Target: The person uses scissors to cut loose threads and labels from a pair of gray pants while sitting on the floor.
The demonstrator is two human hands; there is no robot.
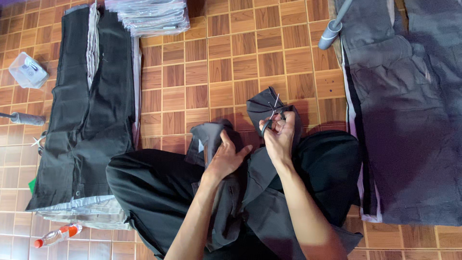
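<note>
A black garment [159,188] lies bunched over my lap at the bottom centre. My left hand [225,156] grips a raised fold of its dark fabric. My right hand [279,136] holds small black-handled scissors [274,114], their thin blades open against another flap of the same garment [262,103]. The two hands are close together, a short gap of cloth between them.
A stack of folded dark trousers [91,106] lies on the left, another pile of dark garments [409,110] on the right. Clear plastic bags [151,17] sit at the top. A small clear box [28,71], a plastic bottle [57,236] and a grey tube [331,31] rest on the wood-pattern tile floor [221,62].
</note>
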